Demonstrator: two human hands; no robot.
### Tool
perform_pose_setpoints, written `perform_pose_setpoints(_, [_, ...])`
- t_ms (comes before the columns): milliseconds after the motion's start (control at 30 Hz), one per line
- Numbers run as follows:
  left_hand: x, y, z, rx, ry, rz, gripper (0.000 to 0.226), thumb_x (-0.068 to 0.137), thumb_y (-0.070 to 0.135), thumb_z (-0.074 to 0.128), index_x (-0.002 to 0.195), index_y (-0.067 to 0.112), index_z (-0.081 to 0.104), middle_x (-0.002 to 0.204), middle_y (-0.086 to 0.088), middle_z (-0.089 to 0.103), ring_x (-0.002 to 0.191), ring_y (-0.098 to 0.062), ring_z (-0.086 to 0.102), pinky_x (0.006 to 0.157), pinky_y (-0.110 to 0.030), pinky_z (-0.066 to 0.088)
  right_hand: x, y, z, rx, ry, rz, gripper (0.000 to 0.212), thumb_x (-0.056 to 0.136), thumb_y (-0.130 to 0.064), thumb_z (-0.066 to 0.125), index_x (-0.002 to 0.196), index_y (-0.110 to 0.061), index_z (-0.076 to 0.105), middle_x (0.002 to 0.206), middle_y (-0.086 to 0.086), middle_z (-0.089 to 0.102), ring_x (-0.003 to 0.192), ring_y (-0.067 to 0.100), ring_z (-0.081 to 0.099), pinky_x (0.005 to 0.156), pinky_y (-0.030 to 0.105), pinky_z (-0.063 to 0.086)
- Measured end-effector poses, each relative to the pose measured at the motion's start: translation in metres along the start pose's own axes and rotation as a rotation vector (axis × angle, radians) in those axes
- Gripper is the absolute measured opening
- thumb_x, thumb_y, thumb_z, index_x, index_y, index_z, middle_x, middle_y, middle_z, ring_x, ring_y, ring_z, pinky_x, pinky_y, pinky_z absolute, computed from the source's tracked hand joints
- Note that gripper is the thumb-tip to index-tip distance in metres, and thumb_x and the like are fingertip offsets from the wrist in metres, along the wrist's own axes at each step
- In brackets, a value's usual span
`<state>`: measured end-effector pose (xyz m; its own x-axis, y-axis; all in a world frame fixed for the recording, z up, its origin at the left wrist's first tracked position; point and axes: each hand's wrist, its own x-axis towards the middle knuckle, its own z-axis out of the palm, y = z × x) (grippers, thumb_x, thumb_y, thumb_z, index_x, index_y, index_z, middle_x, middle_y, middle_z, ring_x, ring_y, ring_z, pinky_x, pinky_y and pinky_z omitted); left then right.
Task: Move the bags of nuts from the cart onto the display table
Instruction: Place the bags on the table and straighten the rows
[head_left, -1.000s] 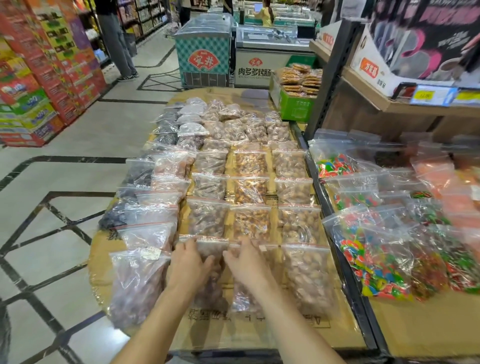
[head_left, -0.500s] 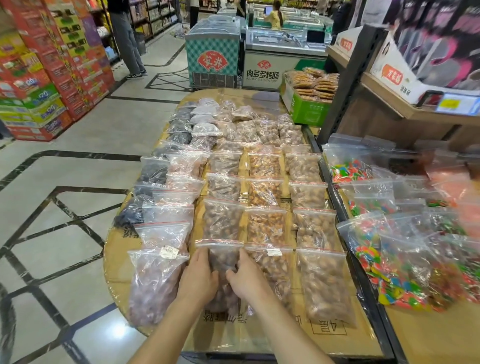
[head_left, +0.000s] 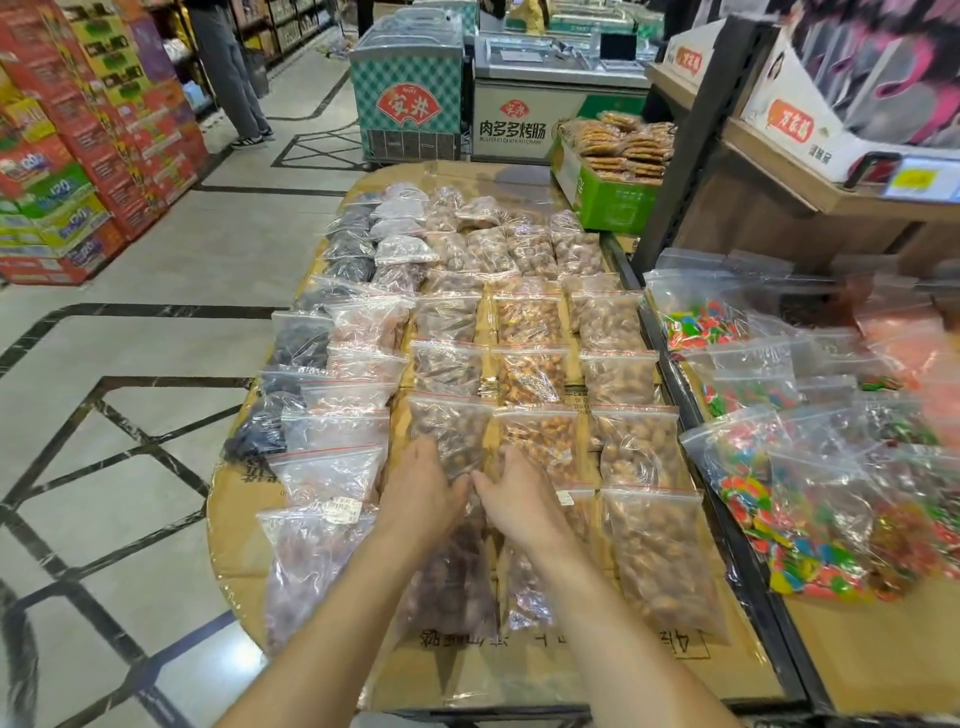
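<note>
Bags of nuts (head_left: 535, 322): lots of clear zip bags lie flat in rows on the bench, from its near edge to its far end.
Colours: brown and orange nuts fill the middle and right rows of the bench. Pale and dark ones lie along its left side.
Front bag (head_left: 452, 582): a bag of dark brown nuts at the near edge of the bench, in the second row from the left. Both hands are on its top end.
Left hand (head_left: 423, 488): lies on the top of the front bag, back of the hand up, thumb meeting the other thumb.
Right hand (head_left: 517, 501): just beside the left one, also back up.
Grip: the fingertips are hidden in the plastic, so I cannot tell if the hands hold the bag or only press on it.
Bench (head_left: 519, 670): brown cardboard under clear wrap, round on its left side.
Candy bags (head_left: 795, 525): bright sweets in clear bags, on the side bench (head_left: 857, 660) that touches the bench's right side.
Green box (head_left: 608, 202): just past the far right corner of the bench, full of flat brown snacks.
Freezers (head_left: 410, 88): beyond the far end of the bench.
Stacked boxes (head_left: 78, 156): red and green, well apart to the left of the bench, across the floor (head_left: 130, 322).
Person (head_left: 228, 78): only legs show, far past the bench's left side.
</note>
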<state>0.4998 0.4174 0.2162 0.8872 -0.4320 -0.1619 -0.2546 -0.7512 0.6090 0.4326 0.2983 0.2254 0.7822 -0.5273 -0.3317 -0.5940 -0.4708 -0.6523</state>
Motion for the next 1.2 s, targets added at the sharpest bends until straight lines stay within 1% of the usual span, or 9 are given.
perform_pose_setpoints(100, [0.031,0.003,-0.009,-0.043,0.014,-0.087,0.069,0.090,0.040,0.071,0.145,0.008,0.045,0.144,-0.011,0.058,0.127,-0.033,0.060,0.104,-0.052,0.054,0.020,-0.007,-0.007,0.034,-0.016,0.020,0.056,0.107,-0.040,0.061,0.155,-0.015,0.046,0.144,0.004,0.060,0.128,0.025,0.062,0.101,0.037,0.051])
perform_pose_setpoints(167, [0.053,0.001,-0.011,-0.067,0.004,-0.173,0.075,0.085,0.041,0.070,0.144,0.002,0.046,0.139,-0.017,0.061,0.121,-0.038,0.062,0.100,-0.055,0.055,0.036,-0.008,-0.006,0.045,-0.037,0.020,0.049,0.104,-0.041,0.062,0.147,-0.019,0.053,0.135,0.003,0.066,0.121,0.025,0.066,0.103,0.043,0.055])
perform_pose_setpoints(267, [0.070,0.002,-0.012,-0.077,-0.016,-0.266,0.069,0.089,0.027,0.065,0.148,0.001,0.041,0.141,-0.019,0.059,0.124,-0.039,0.059,0.105,-0.050,0.052,0.057,-0.012,-0.002,0.017,-0.100,0.032,0.047,0.105,-0.035,0.063,0.145,-0.013,0.053,0.139,0.005,0.065,0.126,0.029,0.064,0.097,0.035,0.050])
perform_pose_setpoints(400, [0.077,0.001,-0.006,-0.147,-0.036,-0.295,0.070,0.089,0.018,0.065,0.152,0.013,0.035,0.139,-0.016,0.062,0.120,-0.038,0.063,0.102,-0.044,0.052,0.081,-0.021,0.008,0.046,-0.141,0.066,0.064,0.105,-0.032,0.062,0.159,-0.009,0.036,0.155,0.011,0.054,0.141,0.033,0.054,0.113,0.041,0.047])
perform_pose_setpoints(567, [0.080,-0.005,-0.003,-0.167,-0.026,-0.340,0.068,0.089,0.017,0.063,0.151,0.019,0.037,0.131,-0.010,0.069,0.115,-0.035,0.067,0.097,-0.042,0.054,0.093,-0.019,0.017,0.054,-0.096,0.031,0.062,0.103,-0.029,0.069,0.155,-0.012,0.039,0.143,0.008,0.062,0.133,0.031,0.059,0.108,0.041,0.051])
perform_pose_setpoints(833, [0.090,-0.002,-0.003,-0.146,-0.036,-0.365,0.071,0.077,0.033,0.063,0.144,0.020,0.042,0.134,-0.012,0.064,0.116,-0.035,0.066,0.102,-0.050,0.055,0.101,-0.017,0.005,-0.024,-0.147,-0.020,0.060,0.103,-0.035,0.069,0.151,-0.013,0.041,0.139,0.007,0.063,0.129,0.029,0.061,0.105,0.041,0.052])
perform_pose_setpoints(967, [0.102,0.023,-0.022,-0.057,0.051,-0.279,0.065,0.095,0.022,0.058,0.155,0.012,0.034,0.153,-0.017,0.045,0.134,-0.038,0.053,0.113,-0.052,0.046,0.118,-0.028,-0.011,-0.075,-0.051,-0.028,0.067,0.108,-0.037,0.060,0.160,-0.005,0.034,0.154,0.013,0.051,0.143,0.032,0.051,0.118,0.047,0.044])
perform_pose_setpoints(1067, [0.129,0.029,-0.038,-0.048,0.073,-0.221,0.047,0.095,0.020,0.056,0.141,0.010,0.050,0.139,-0.015,0.058,0.122,-0.033,0.058,0.104,-0.048,0.051,0.142,-0.040,-0.020,0.004,0.000,-0.040,0.055,0.106,-0.038,0.061,0.150,-0.009,0.046,0.147,0.008,0.052,0.133,0.029,0.055,0.112,0.046,0.049])
perform_pose_setpoints(1200, [0.163,0.030,-0.049,-0.027,0.019,-0.239,0.044,0.098,0.024,0.059,0.138,0.007,0.051,0.132,-0.015,0.065,0.118,-0.035,0.061,0.100,-0.042,0.052,0.167,-0.054,-0.025,0.043,-0.028,0.002,0.054,0.106,-0.036,0.062,0.152,-0.011,0.048,0.147,0.007,0.057,0.131,0.028,0.058,0.101,0.036,0.049])
